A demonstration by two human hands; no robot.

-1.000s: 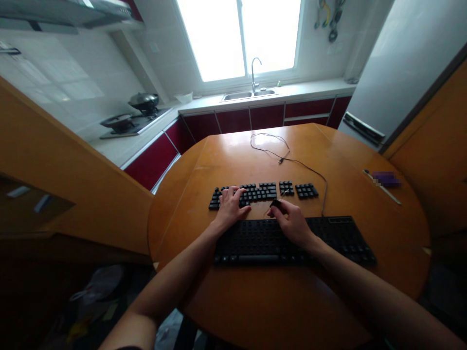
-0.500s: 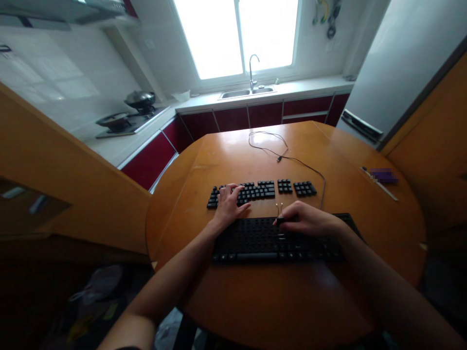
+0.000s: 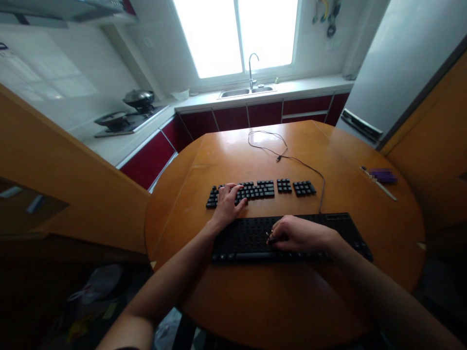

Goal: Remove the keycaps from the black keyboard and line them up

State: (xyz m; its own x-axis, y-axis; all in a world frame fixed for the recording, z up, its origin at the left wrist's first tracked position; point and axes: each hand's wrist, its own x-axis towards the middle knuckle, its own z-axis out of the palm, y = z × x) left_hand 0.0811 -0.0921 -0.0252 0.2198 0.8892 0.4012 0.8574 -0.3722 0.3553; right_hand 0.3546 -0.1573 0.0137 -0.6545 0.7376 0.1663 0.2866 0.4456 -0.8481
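A black keyboard base (image 3: 251, 228) lies in front of me with most of its keys off; the space bar row (image 3: 251, 257) along the near edge still has its keys. Behind it, loose black keycaps (image 3: 260, 190) are laid out on the table in keyboard order. My left hand (image 3: 228, 204) rests over the left part of these keycaps, fingers spread. Low over the middle of the base, my right hand (image 3: 294, 233) pinches a small black binder clip (image 3: 269, 238) with wire handles. The fingers partly cover the clip, and I cannot tell whether it touches the base.
The keyboard's cable (image 3: 306, 164) loops across the back of the round wooden table (image 3: 219, 160). A thin white stick (image 3: 383, 188) and a purple object (image 3: 383, 175) lie at the right. Farther off are a sink (image 3: 237, 92) and a stove with pans (image 3: 115, 120).
My right hand has come down and nearer to me with the binder clip, which has turned and now points left. My left hand stays over the keycaps, its thumb slightly drawn in.
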